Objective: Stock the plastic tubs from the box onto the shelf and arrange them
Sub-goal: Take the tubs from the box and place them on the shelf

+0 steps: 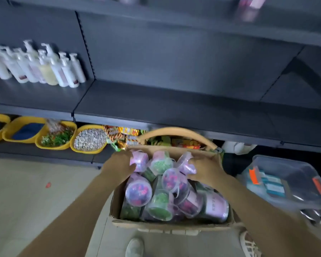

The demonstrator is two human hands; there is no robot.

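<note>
**Both hands in the box, a tub in each**

Dark shelf (174,101) runs across upper view; middle bay bare. White pump bottles (39,65) clustered on its left bay. Lower tier: yellow basins (50,135) w/ mixed contents, snack packets beside them. Clear lidded bin (285,182) on floor at right.

Cardboard box (167,226) on floor below shelf, open top, full of plastic tubs (159,191), lids clear, contents purple/pink or green, lying jumbled.

Left hand (119,166) at box's far-left corner, fingers wrapped round a purple tub (140,161). Right hand (208,169) at far-right side, fingers curled on a second purple tub (187,164). Frame slightly blurred.
</note>
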